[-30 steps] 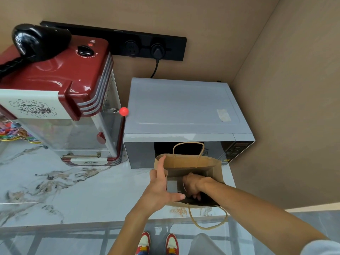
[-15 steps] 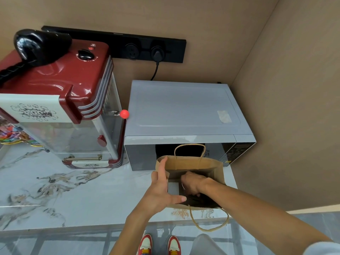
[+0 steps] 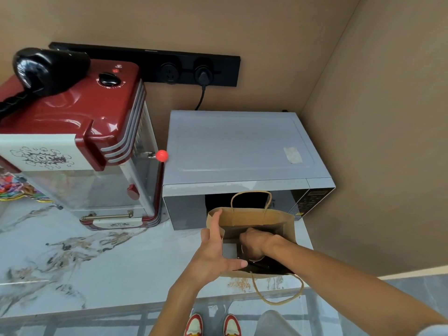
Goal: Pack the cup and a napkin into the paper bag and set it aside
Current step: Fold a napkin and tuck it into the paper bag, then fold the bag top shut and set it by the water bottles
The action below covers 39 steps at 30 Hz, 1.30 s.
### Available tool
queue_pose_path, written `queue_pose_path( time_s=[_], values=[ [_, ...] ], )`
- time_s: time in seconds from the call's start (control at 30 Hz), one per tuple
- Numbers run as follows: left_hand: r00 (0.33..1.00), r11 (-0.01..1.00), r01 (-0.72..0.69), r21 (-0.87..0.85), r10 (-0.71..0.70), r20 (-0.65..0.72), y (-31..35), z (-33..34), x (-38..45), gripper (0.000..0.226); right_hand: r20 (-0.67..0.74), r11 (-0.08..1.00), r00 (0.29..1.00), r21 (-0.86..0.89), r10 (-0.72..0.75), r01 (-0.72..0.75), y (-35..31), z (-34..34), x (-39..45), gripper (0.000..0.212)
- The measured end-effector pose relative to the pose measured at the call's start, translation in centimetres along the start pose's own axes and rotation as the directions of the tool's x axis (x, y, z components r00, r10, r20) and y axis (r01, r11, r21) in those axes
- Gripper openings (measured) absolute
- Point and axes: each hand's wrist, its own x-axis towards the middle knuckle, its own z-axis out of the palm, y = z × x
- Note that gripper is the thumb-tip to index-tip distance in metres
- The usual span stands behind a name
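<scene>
- I see the paper bag [image 3: 252, 218] near the table's [image 3: 97, 263] right corner, touching the microwave [image 3: 242, 151] behind it.
- My left hand [image 3: 213, 258] holds the bag's rim, fingers wide.
- My right hand [image 3: 254, 243] is inside; its fingers curl, holding what I can't tell.
- A red popcorn machine [image 3: 80, 132] stands left.

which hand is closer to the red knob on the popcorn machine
Left. The left hand holds open the paper bag's left edge, below and right of the red knob. The right hand is inside the bag, farther right.
</scene>
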Motion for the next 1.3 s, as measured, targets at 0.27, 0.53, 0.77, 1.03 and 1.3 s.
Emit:
queue_pose_path(
  time_s=[0.27,0.53,0.77,1.03,1.3],
  values=[
    [1.0,0.995,-0.023,0.097,0.022,0.01,0.2,-0.3,-0.2,0.12,-0.005,0.998,0.999,0.049,-0.034,0.034,-1.7,-3.6,-6.7,0.031],
    [0.998,0.978,-0.014,0.21,0.025,-0.05,1.1,-2.5,0.0,0.069,-0.259,0.585,0.963,0.771,-0.075,0.253,2.5,-5.7,-15.6,0.023],
    [0.988,0.995,-0.067,0.074,0.076,-0.135,1.4,-4.1,-0.1,0.044,-0.45,0.07,0.873,0.893,0.186,0.445,5.8,-2.7,-18.1,0.029],
    [0.941,0.941,0.074,-0.331,-0.175,-0.288,0.4,-4.2,-0.5,0.026,-0.412,-0.103,0.783,0.854,0.465,0.51,9.3,-1.0,-16.9,0.049],
    [0.875,0.808,0.371,-0.458,-0.47,-0.12,-0.5,-2.4,0.3,0.068,-0.057,-0.15,0.912,0.98,0.406,0.128,8.9,1.0,-12.9,0.049]
  ],
)
